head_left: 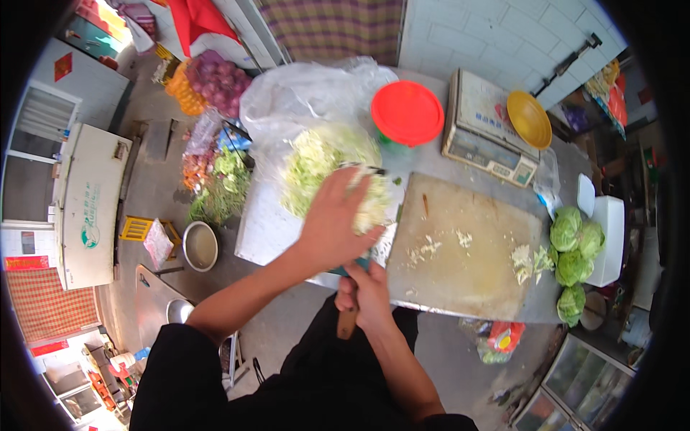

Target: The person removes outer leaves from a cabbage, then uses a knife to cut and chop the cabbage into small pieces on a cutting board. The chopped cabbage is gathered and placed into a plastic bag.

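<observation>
My left hand (332,219) reaches over a heap of shredded cabbage (305,169), fingers stretched out and thumb apart, touching the shreds at the heap's near right side. The heap lies on clear plastic (277,108) at the table's left part. My right hand (370,296) is closed round the wooden handle (346,323) of a knife at the table's front edge. Its blade is mostly hidden beneath my left hand and the cabbage. To the right lies a large worn cutting board (467,251) with scattered cabbage scraps (425,249).
Behind the board stand a red-lidded tub (407,113) and a scale (480,122) with a yellow bowl (529,120). Whole green cabbages (573,266) sit at the right edge beside a white foam box (610,241). A metal basin (200,246) and bagged onions (218,82) are on the left.
</observation>
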`<state>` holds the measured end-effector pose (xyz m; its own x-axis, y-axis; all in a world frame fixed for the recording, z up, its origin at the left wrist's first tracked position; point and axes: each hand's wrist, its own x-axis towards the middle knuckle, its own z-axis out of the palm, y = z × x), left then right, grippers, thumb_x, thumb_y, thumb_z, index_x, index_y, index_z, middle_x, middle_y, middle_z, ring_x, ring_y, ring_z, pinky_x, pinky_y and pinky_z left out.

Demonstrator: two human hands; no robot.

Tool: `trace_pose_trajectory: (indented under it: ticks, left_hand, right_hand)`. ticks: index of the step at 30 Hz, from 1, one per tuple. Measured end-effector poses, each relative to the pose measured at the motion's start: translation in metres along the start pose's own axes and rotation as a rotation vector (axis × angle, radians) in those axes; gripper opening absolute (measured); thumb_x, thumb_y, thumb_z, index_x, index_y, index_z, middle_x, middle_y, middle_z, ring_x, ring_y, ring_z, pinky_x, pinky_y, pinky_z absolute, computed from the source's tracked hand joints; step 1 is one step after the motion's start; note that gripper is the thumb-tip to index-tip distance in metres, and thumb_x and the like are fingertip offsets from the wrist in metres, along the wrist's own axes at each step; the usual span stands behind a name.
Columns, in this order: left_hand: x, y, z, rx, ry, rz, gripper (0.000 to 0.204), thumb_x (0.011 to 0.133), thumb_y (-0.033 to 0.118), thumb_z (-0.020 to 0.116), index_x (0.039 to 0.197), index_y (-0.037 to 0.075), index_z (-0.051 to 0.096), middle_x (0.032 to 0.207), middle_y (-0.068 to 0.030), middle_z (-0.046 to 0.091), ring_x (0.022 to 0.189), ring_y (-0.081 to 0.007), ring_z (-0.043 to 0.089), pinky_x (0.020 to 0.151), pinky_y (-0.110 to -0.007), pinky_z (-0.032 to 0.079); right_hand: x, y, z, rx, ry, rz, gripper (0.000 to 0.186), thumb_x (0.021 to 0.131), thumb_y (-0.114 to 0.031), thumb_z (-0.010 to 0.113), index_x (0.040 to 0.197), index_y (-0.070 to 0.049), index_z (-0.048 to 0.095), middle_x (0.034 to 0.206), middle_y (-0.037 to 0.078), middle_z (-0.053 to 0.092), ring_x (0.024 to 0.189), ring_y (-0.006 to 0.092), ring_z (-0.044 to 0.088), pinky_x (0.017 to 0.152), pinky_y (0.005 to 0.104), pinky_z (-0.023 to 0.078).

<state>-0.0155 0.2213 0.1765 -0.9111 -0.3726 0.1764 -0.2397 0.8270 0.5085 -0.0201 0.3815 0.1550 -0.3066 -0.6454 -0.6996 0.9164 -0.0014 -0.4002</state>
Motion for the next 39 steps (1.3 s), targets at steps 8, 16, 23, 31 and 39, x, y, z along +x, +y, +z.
trace_pose_trajectory:
  ticks: [8, 16, 23, 31, 39]
  left_hand:
    - [0.073, -0.180, 0.029, 0.184, -0.257, -0.171, 0.080, 0.087, 0.055, 0.071, 0.145, 0.002, 0.055, 0.149, -0.0359, 0.047, 0.141, -0.0497, 0.043, 0.118, -0.053, 0.036]
    - [0.100, -0.186, 0.105, 0.423, -0.168, -0.025, 0.066, 0.093, 0.048, 0.062, 0.144, 0.007, 0.054, 0.151, -0.0326, 0.046, 0.140, -0.0472, 0.043, 0.114, -0.056, 0.035]
    - [0.124, -0.195, 0.112, 0.459, -0.134, -0.024, 0.085, 0.095, 0.051, 0.063, 0.164, 0.013, 0.030, 0.165, -0.0225, 0.032, 0.152, -0.0416, 0.032, 0.120, -0.065, 0.025]
    - [0.070, -0.041, 0.092, 0.283, 0.307, 0.190, 0.067, 0.091, 0.007, 0.066, 0.152, -0.002, 0.044, 0.154, -0.0272, 0.047, 0.142, -0.0434, 0.045, 0.120, -0.050, 0.032]
    - [-0.073, 0.070, 0.302, 0.100, -0.128, -0.088, 0.083, 0.094, 0.033, 0.066, 0.160, -0.002, 0.028, 0.164, -0.0318, 0.026, 0.154, -0.0517, 0.018, 0.124, -0.061, 0.016]
  right_hand:
    - [0.194, 0.004, 0.043, 0.165, -0.178, 0.171, 0.024, 0.101, -0.024, 0.053, 0.085, -0.007, 0.054, 0.061, 0.008, 0.056, 0.045, 0.0198, 0.049, 0.047, 0.0418, 0.048]
    - [0.183, 0.005, 0.022, 0.303, -0.037, 0.119, 0.015, 0.093, -0.021, 0.054, 0.085, -0.010, 0.049, 0.066, 0.009, 0.056, 0.049, 0.0228, 0.051, 0.052, 0.0434, 0.050]
    - [-0.009, 0.063, -0.099, 0.313, -0.171, 0.245, 0.010, 0.102, -0.019, 0.057, 0.099, -0.010, 0.053, 0.060, 0.007, 0.052, 0.039, 0.0188, 0.048, 0.037, 0.0353, 0.041]
    - [-0.094, 0.059, -0.346, 0.056, 0.603, -0.260, 0.023, 0.102, -0.019, 0.061, 0.083, -0.009, 0.052, 0.054, 0.003, 0.052, 0.034, 0.0143, 0.046, 0.032, 0.0304, 0.039]
    - [-0.031, -0.070, -0.397, -0.474, 0.491, -0.337, 0.025, 0.103, -0.021, 0.060, 0.085, -0.005, 0.056, 0.054, 0.002, 0.049, 0.036, 0.0126, 0.045, 0.035, 0.0306, 0.036]
